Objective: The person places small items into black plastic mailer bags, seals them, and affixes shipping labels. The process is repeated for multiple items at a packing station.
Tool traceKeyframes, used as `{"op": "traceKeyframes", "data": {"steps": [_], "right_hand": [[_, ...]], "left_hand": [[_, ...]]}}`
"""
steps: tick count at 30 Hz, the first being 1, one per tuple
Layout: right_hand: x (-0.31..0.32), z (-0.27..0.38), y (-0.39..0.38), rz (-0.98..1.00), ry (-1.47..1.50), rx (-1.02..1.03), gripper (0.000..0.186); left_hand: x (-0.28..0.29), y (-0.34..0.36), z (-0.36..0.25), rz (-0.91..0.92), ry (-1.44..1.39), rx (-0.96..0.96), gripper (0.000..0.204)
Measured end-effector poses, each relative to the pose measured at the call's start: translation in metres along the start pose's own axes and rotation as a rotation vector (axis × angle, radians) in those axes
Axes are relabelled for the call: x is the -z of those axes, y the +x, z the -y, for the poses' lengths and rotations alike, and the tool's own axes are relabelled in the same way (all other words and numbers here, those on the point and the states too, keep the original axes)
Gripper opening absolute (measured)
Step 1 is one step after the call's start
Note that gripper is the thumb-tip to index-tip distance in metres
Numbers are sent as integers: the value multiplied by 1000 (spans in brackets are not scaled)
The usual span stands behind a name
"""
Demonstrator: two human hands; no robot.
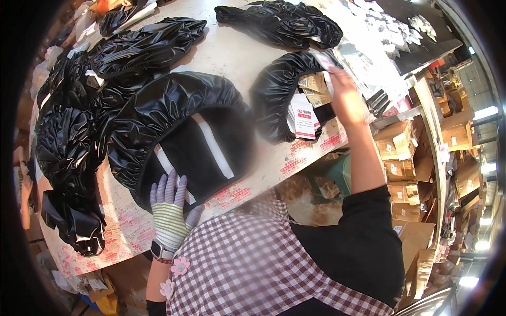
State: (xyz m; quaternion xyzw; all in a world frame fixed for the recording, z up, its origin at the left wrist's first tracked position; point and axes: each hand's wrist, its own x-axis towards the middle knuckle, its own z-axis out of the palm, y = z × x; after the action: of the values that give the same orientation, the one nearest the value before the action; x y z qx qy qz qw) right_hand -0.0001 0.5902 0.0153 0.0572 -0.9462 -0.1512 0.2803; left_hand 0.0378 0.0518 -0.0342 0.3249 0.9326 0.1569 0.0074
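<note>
A black elastic-edged cover [174, 97] of shiny material lies before me, its gathered rim around a dark inner side with two white strips [213, 147]. My left hand [171, 213], in a striped glove, rests on its near edge with fingers stretched out beside one strip. To the right sits a smaller black gathered cover [271, 95], opening toward me. Inside it are white printed cards [304, 118] with red marks and brown tags [316, 87]. My bare right hand [343, 95] is closed on a pale narrow strip [322, 60] at this cover's right side; its fingertips are partly hidden.
More black covers are heaped on the table's left [66, 139] and one lies at the far side [282, 23]. Clear plastic bags [361, 71] and small white packets [387, 31] lie at the far right. Cardboard boxes [398, 171] are stacked on the right below table height.
</note>
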Motion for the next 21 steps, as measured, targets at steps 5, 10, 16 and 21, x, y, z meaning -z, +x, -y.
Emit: {"op": "traceKeyframes", "data": {"steps": [5,10,16,21], "right_hand": [[-59,-2,-14,144,113,85,27],[-63,-1,-9,4,271,-3,13],[-33,-29,-3,309,471,-119,15],[117,68,58,88,375,-407,11]], "left_hand": [[-1,-2,2,17,-20,5,86],[0,-6,3,3,-29,-7,87],[48,3,2,10,-128,-50,61],[80,27,23,-459,101,137,55]]}}
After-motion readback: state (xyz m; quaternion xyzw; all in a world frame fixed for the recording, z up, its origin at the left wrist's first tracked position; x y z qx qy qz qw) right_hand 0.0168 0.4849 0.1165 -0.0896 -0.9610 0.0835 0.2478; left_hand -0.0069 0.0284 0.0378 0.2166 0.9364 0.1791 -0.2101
